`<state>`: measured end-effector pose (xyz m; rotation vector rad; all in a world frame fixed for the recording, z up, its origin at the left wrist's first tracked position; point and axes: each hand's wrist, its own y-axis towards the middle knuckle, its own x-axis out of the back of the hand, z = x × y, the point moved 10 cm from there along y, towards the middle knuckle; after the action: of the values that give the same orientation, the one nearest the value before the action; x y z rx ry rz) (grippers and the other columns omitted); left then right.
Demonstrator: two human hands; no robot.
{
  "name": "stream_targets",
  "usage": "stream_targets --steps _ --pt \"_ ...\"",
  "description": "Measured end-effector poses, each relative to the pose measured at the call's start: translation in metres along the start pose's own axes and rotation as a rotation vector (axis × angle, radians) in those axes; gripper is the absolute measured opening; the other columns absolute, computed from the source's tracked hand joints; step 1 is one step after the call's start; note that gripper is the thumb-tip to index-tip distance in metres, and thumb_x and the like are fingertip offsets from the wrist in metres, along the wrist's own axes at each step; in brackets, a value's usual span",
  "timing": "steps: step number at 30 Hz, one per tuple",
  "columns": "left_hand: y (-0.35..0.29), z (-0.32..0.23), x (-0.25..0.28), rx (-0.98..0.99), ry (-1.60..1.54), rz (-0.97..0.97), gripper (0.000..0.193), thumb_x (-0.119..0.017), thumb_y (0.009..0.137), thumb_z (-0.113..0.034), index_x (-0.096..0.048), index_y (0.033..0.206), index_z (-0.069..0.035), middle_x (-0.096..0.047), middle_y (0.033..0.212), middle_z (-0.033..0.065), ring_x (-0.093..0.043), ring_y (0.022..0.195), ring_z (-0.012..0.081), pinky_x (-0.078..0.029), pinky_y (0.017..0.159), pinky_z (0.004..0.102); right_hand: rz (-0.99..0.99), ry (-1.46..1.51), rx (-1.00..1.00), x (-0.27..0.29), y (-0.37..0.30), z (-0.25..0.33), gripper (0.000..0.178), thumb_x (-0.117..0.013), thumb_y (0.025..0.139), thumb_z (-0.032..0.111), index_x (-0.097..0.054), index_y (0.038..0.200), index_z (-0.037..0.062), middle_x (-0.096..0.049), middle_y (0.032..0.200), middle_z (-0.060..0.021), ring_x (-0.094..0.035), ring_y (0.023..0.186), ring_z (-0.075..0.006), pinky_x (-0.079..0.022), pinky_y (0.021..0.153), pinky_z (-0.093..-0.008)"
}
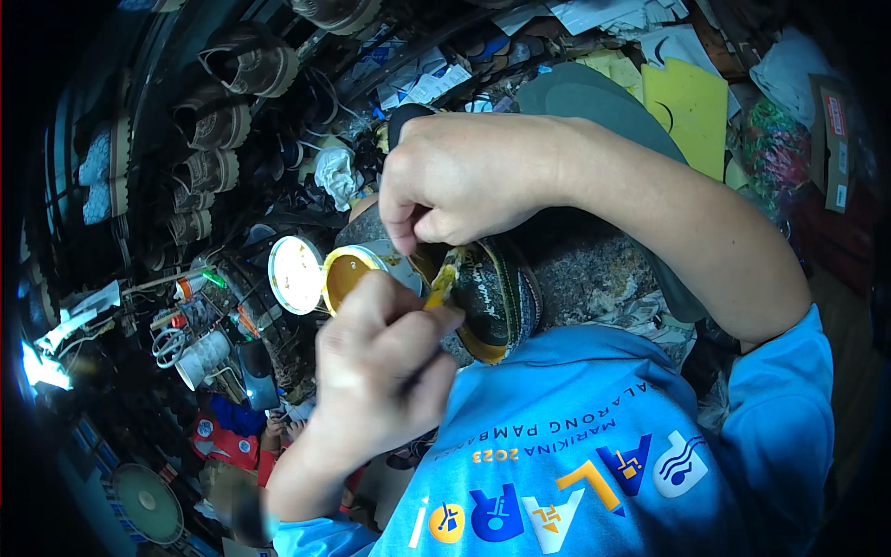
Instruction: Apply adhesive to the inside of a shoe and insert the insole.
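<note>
My left hand [385,357] is closed around a yellow-handled brush [444,286], its fingers smeared with something yellowish. The brush tip touches a dark shoe piece [492,297] that has a stitched edge and a yellow-coated border. My right hand [455,181] bends over the far side of this piece with its fingers curled together. Thumb and fingertip pinch at its edge, though what exactly lies between them is partly hidden. Just beyond my left hand sits an uncovered tub [348,271] of amber paste, its white lid [295,275] beside it, spotted with yellow.
Brown shoes [212,121] line a rack at the far left. A crumpled white wad [336,176], green-grey sheets [594,97] and yellow sheets [691,116] lie beyond my right arm. A white cup [202,360] stands among clutter at left; a person in red [223,441] is below it.
</note>
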<state>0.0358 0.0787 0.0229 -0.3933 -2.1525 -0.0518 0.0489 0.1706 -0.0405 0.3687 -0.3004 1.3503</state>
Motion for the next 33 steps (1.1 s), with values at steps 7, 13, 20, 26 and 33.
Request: stream_targets --steps 7,13,20,26,33 --pt "-0.024 -0.021 -0.020 0.034 -0.071 0.020 0.028 -0.078 0.065 -0.004 -0.074 0.092 0.001 -0.049 0.083 0.0143 -0.057 0.070 0.0314 -0.048 0.058 0.0414 -0.008 0.015 0.054 0.001 -0.003 -0.005 0.017 -0.068 0.082 0.007 -0.080 0.093 0.0021 -0.078 0.089 -0.0130 -0.075 0.081 -0.0286 -0.058 0.075 -0.0387" --pt "-0.039 -0.012 -0.031 0.051 -0.009 -0.127 0.038 -0.073 0.060 0.002 -0.076 0.098 -0.001 -0.055 0.085 0.0130 -0.059 0.071 0.0288 -0.048 0.058 0.0385 0.026 0.034 0.022 -0.001 0.001 -0.004 0.020 -0.068 0.083 0.008 -0.082 0.098 0.0057 -0.079 0.088 -0.0133 -0.076 0.082 -0.0277 -0.059 0.079 -0.0376" --pt "-0.042 -0.005 -0.026 0.072 -0.117 -0.124 0.030 -0.076 0.066 0.000 -0.072 0.096 0.001 -0.050 0.088 0.0160 -0.059 0.077 0.0347 -0.050 0.065 0.0431 0.028 0.041 -0.017 0.001 -0.001 -0.005 0.021 -0.069 0.083 0.008 -0.082 0.100 0.0068 -0.079 0.089 -0.0128 -0.076 0.082 -0.0263 -0.059 0.079 -0.0367" --pt "-0.029 0.000 -0.021 0.036 -0.008 -0.267 0.034 -0.071 0.060 0.004 -0.076 0.093 -0.002 -0.056 0.084 0.0128 -0.061 0.071 0.0293 -0.049 0.059 0.0383 0.013 0.002 0.027 0.000 -0.001 -0.002 0.017 -0.069 0.085 0.006 -0.080 0.096 0.0010 -0.078 0.088 -0.0117 -0.075 0.081 -0.0236 -0.058 0.074 -0.0344" --pt "-0.026 -0.017 -0.010 0.049 0.034 -0.200 0.028 -0.074 0.063 0.001 -0.073 0.091 0.000 -0.051 0.082 0.0136 -0.059 0.071 0.0308 -0.049 0.060 0.0410 -0.013 -0.004 0.008 0.002 -0.001 -0.003 0.022 -0.067 0.080 0.007 -0.081 0.096 0.0037 -0.078 0.086 -0.0125 -0.075 0.076 -0.0253 -0.058 0.073 -0.0353"
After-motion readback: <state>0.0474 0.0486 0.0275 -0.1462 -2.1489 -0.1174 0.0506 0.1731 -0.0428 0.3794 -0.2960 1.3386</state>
